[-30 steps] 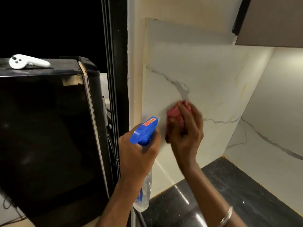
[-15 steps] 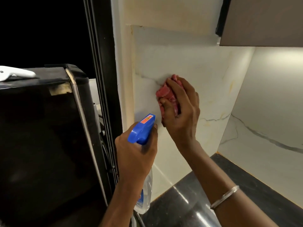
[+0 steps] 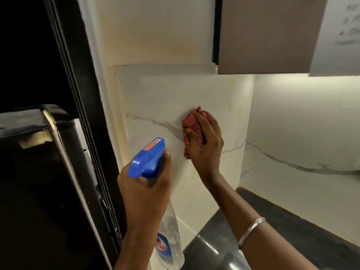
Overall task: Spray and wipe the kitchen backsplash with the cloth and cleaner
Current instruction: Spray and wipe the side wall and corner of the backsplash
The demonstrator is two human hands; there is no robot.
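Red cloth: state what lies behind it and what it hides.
Behind the red cloth is the marble backsplash, a grey vein running to it. The right hand presses it; the covered patch is hidden.

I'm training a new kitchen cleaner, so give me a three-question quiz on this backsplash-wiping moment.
1. Which hand holds the crumpled red cloth against the white veined marble backsplash? A) left B) right C) both
2. True or false: the left hand holds nothing.
3. Fill in: the thin silver bangle sits on the ____ wrist.

Key
1. B, the right hand.
2. False: it grips the clear spray bottle with a blue trigger head.
3. right
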